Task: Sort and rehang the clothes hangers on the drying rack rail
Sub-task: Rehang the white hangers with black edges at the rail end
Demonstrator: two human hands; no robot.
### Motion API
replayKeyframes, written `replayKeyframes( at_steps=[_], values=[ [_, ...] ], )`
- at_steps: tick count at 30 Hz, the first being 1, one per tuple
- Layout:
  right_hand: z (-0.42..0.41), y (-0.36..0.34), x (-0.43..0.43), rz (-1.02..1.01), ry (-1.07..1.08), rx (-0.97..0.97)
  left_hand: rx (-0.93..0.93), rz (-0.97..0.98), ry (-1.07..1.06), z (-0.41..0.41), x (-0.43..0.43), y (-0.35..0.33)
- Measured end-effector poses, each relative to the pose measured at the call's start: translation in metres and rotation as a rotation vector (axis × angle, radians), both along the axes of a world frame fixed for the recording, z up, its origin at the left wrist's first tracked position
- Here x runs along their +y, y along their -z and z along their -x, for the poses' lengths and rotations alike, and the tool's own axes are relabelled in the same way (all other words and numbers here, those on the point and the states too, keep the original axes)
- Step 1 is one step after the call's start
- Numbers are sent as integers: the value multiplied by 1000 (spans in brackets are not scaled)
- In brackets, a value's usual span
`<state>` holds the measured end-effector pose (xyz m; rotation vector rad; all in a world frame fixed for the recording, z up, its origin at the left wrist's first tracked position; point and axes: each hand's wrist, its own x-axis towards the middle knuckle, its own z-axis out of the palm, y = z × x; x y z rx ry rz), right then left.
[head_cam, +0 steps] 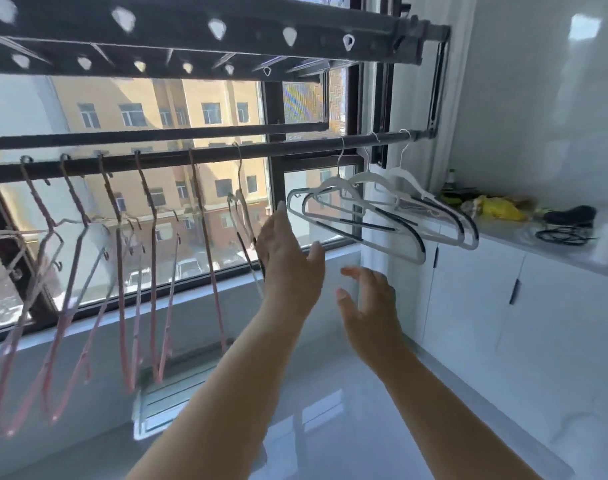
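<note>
A dark drying rack rail runs across the window. Several pink hangers hang along its left part. One pale hanger hangs near the middle. Three white hangers with dark grip strips hang close together at the rail's right end. My left hand is raised with fingers spread, just right of the pale hanger and below the white ones; whether it touches the pale hanger is unclear. My right hand is lower, open, holding nothing, under the white hangers.
A perforated upper rack bar spans overhead. A white cabinet counter on the right carries a yellow bag and a black cable. A folded rack lies on the glossy floor below the window.
</note>
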<state>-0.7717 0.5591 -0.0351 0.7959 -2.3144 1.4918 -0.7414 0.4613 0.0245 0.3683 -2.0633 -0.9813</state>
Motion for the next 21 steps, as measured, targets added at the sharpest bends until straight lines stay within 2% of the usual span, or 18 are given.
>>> replayKeyframes(
  at_steps=[5, 9, 14, 21],
  values=[
    [53, -19, 44, 1, 118, 116, -68, 7, 154, 41, 32, 7],
    [114, -35, 66, -71, 167, 161, -113, -92, 154, 83, 49, 8],
    [167, -44, 74, -162, -202, -217, -139, -200, 46, 134, 62, 7],
    [180, -30, 73, -44, -703, -417, -112, -421, 7, 156, 80, 5]
  ],
)
